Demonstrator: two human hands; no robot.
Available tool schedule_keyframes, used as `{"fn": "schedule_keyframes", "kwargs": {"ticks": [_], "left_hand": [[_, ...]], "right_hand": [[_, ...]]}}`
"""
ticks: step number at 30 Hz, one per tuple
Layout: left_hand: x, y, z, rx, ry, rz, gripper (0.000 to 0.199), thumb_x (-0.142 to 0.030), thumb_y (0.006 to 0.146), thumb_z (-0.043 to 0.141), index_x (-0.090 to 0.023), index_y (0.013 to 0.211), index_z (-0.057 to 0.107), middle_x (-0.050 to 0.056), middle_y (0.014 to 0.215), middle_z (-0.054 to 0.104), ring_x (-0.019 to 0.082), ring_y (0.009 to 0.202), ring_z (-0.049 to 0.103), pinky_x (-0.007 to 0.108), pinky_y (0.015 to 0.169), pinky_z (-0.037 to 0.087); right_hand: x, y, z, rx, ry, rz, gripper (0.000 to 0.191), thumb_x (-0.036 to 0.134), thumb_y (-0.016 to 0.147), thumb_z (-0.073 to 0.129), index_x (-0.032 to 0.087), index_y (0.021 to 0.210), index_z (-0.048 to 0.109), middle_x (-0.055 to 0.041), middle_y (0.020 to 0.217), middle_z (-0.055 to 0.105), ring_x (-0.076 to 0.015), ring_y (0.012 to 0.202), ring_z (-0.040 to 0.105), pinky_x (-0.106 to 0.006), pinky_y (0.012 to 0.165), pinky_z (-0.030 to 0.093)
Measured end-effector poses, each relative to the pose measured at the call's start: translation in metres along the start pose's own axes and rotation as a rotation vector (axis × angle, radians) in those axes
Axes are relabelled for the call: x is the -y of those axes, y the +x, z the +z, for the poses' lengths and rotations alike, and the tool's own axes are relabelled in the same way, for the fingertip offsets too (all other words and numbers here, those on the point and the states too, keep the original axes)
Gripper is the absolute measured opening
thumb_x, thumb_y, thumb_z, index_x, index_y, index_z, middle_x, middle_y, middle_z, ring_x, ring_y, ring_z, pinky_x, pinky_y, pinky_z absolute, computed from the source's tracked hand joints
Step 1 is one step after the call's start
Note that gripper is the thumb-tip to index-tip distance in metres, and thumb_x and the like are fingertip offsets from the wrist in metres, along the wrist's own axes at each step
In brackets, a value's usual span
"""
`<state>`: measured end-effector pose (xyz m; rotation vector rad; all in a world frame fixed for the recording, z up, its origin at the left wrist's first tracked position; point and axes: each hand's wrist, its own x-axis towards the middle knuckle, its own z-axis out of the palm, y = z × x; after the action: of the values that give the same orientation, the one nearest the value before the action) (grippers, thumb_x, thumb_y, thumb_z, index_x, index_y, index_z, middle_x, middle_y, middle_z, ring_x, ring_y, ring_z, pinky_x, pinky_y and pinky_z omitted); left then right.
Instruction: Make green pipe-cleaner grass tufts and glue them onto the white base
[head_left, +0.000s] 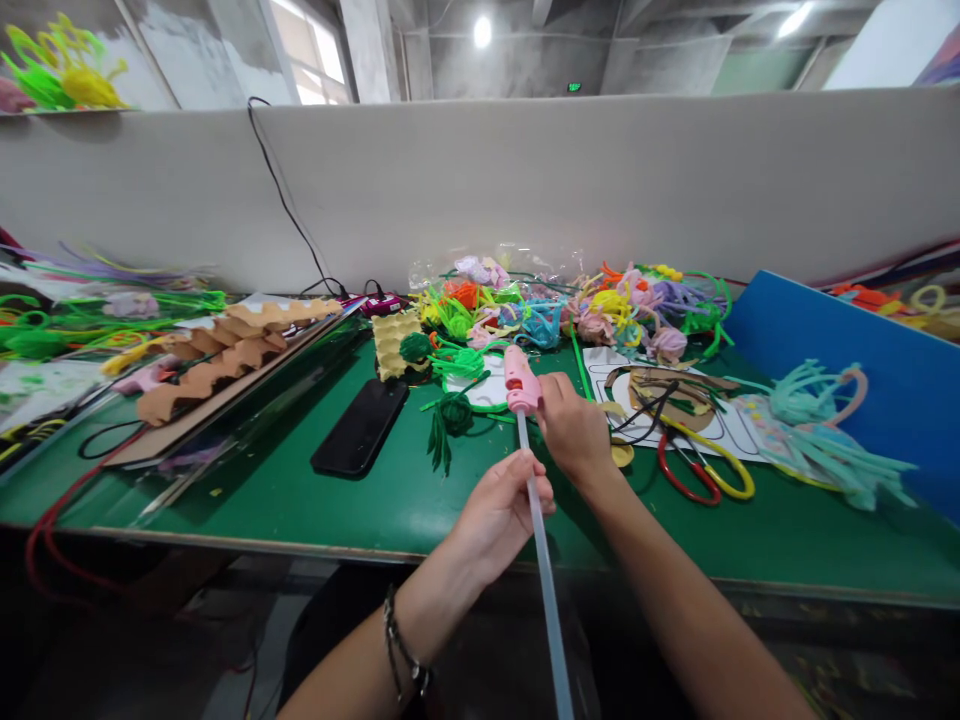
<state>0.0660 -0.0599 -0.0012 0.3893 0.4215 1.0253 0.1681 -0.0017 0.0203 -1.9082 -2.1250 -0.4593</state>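
Note:
A pink glue gun is held above the green table, its nozzle end pointing away from me. My right hand is wrapped round its right side. From its back end a long translucent glue stick runs down toward me. My left hand pinches this stick just behind the gun. Dark green yarn pieces and a white paper piece edged in bright green lie just beyond and left of the gun.
A black phone lies on the green table at left, near wavy brown cardboard. Red and yellow scissors rest on white paper at right. Colourful yarn bundles line the back wall. A blue board stands at right.

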Motion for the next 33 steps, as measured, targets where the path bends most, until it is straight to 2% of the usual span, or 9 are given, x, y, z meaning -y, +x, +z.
{"fn": "schedule_keyframes", "kwargs": {"ticks": [6, 11, 22, 29, 33], "left_hand": [[-0.003, -0.001, 0.002, 0.016, -0.011, 0.014, 0.026, -0.028, 0.058, 0.076, -0.01, 0.062, 0.058, -0.003, 0.046, 0.058, 0.004, 0.041, 0.048, 0.015, 0.045, 0.038], [-0.005, -0.001, 0.004, -0.048, -0.021, 0.044, 0.018, -0.025, 0.066, 0.071, -0.009, 0.07, 0.063, -0.001, 0.05, 0.061, 0.003, 0.038, 0.046, 0.014, 0.044, 0.037], [-0.004, -0.004, 0.007, -0.128, -0.089, 0.082, 0.014, -0.023, 0.073, 0.064, -0.01, 0.068, 0.06, -0.003, 0.048, 0.057, 0.002, 0.035, 0.041, 0.016, 0.047, 0.04], [-0.005, -0.006, 0.012, -0.138, -0.137, 0.054, 0.015, -0.02, 0.076, 0.06, -0.011, 0.064, 0.059, -0.005, 0.044, 0.054, 0.002, 0.034, 0.04, 0.017, 0.048, 0.042], [-0.007, -0.006, 0.015, -0.174, -0.189, -0.002, 0.031, -0.024, 0.085, 0.047, -0.012, 0.058, 0.058, -0.003, 0.042, 0.053, 0.003, 0.032, 0.04, 0.018, 0.046, 0.04]], "right_hand": [[0.0, 0.0, 0.001, -0.007, -0.019, -0.006, 0.019, 0.02, 0.086, 0.039, 0.014, 0.095, 0.055, -0.008, 0.099, 0.059, -0.0134, 0.066, 0.058, -0.025, 0.045, 0.023], [0.0, 0.0, 0.003, 0.014, -0.032, -0.001, 0.018, 0.02, 0.087, 0.038, 0.014, 0.094, 0.054, -0.0076, 0.096, 0.058, -0.0131, 0.067, 0.058, -0.026, 0.045, 0.022], [0.001, -0.001, 0.006, -0.012, -0.025, -0.078, 0.018, 0.018, 0.087, 0.038, 0.014, 0.09, 0.054, -0.0079, 0.092, 0.06, -0.0129, 0.069, 0.057, -0.026, 0.047, 0.021], [0.002, -0.002, 0.005, -0.041, -0.004, -0.096, 0.017, 0.02, 0.086, 0.04, 0.014, 0.088, 0.055, -0.0077, 0.088, 0.06, -0.0144, 0.072, 0.056, -0.025, 0.051, 0.023], [0.005, -0.003, 0.003, -0.029, 0.016, -0.128, 0.02, 0.023, 0.086, 0.039, 0.014, 0.086, 0.056, -0.0074, 0.085, 0.061, -0.0143, 0.071, 0.055, -0.025, 0.051, 0.022]]}}
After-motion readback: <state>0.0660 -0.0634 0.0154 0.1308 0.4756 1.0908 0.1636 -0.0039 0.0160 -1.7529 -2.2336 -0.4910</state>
